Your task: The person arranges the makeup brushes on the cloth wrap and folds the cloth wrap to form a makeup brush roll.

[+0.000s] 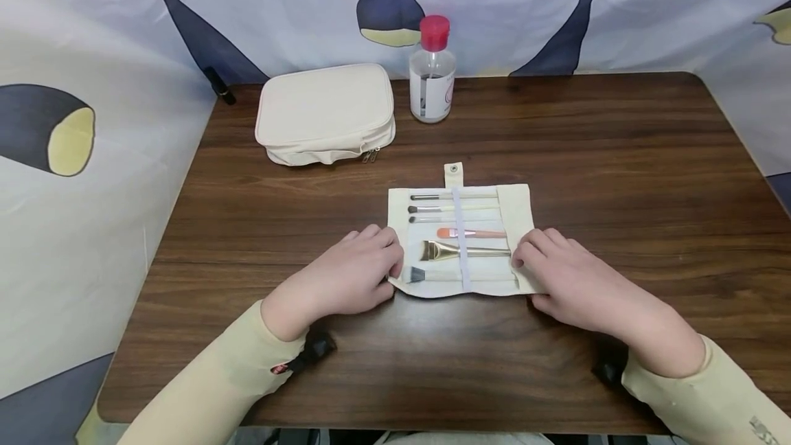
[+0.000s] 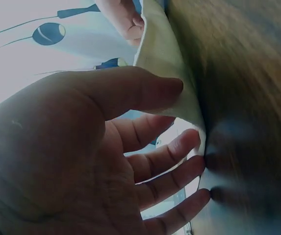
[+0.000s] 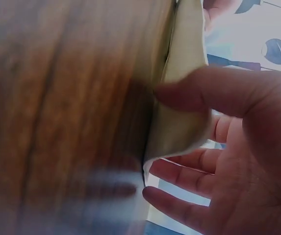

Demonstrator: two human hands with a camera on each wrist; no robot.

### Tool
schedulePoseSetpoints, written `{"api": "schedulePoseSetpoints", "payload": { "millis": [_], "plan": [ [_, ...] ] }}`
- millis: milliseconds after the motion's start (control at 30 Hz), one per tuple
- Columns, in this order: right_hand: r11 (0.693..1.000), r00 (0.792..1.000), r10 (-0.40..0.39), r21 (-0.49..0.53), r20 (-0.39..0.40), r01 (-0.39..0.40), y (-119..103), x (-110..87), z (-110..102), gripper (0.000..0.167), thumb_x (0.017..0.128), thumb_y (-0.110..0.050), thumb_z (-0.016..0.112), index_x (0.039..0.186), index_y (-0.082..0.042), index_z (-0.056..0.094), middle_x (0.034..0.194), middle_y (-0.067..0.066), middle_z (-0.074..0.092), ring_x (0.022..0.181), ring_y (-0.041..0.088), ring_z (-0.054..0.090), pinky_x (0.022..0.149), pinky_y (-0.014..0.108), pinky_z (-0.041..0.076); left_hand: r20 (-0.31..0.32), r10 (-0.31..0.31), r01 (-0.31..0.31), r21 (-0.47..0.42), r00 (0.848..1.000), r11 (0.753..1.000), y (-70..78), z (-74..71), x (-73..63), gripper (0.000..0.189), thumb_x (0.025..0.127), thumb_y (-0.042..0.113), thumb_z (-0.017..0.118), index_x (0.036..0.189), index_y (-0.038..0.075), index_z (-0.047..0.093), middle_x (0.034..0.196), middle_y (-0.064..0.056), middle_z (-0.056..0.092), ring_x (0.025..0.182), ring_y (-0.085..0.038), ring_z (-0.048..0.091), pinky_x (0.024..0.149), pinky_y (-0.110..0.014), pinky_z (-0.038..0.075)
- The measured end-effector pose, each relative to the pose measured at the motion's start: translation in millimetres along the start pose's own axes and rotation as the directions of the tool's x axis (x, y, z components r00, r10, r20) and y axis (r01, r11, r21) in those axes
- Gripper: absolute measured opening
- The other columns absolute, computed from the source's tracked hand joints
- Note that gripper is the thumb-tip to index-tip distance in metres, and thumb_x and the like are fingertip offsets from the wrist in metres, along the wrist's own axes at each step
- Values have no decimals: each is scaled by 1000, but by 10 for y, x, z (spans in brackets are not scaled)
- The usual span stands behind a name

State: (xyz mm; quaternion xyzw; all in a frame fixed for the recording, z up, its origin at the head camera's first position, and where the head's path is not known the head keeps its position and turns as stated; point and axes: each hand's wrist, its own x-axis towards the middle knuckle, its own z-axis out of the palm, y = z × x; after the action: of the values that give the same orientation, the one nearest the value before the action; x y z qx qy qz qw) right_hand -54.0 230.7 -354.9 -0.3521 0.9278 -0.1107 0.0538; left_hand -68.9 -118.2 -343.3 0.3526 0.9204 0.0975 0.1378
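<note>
An off-white brush roll (image 1: 518, 208) lies unfolded on the table, its snap tab (image 1: 454, 174) pointing away from me. Several makeup brushes lie across it under a pale elastic band (image 1: 463, 266), among them a broad gold brush (image 1: 440, 250) and an orange-tipped one (image 1: 446, 233). At the roll's near left corner, my left hand (image 1: 352, 273) pinches the cloth. My right hand (image 1: 575, 283) does the same at the near right corner. In the left wrist view the thumb (image 2: 155, 93) presses the fabric's outer face; the right thumb (image 3: 184, 93) lies likewise. Between the hands the near edge bows slightly.
A cream zippered pouch (image 1: 327, 105) stands at the back left. Beside it is a clear bottle (image 1: 432, 84) with a red cap. A small black tube (image 1: 219, 86) lies at the back left table corner. Patterned cloth (image 1: 488, 5) hangs behind the wooden table (image 1: 618, 156).
</note>
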Motion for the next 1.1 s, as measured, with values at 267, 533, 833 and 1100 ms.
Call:
{"api": "schedulePoseSetpoints", "payload": {
  "millis": [267,533,833,1100],
  "plan": [
    [997,999,33,76,-38,-30,86,35,-80,29,84,-5,82,107,-16,68,102,-5,66,92,14,60,80,41,54,-88,-59,48,-125,994,991,-102,-53,22,18,95,22,70,85,23,55,76,8,54,78,-15,53,71,-34,46],
    [983,991,124,143,-43,-117,203,120,-161,18,94,-12,73,86,-20,60,67,-12,47,60,6,38,58,27,37,-120,-175,137,-273,977,952,-161,-78,69,16,98,21,67,91,17,54,62,7,50,59,-14,46,54,-30,36],
    [958,980,199,216,-16,-191,295,195,-174,18,98,-12,65,86,-20,55,56,-14,34,52,4,29,52,24,31,-154,-234,156,-397,960,904,-237,-14,160,8,97,15,66,100,13,58,79,6,69,64,-10,53,63,-30,45],
    [949,971,240,210,-7,-234,334,306,-183,15,99,-13,61,86,-17,55,56,-10,31,54,10,33,54,28,31,-81,-304,230,-480,949,846,-310,-4,262,8,99,16,64,94,13,58,71,8,63,60,-11,54,61,-30,43]
  ]
}}
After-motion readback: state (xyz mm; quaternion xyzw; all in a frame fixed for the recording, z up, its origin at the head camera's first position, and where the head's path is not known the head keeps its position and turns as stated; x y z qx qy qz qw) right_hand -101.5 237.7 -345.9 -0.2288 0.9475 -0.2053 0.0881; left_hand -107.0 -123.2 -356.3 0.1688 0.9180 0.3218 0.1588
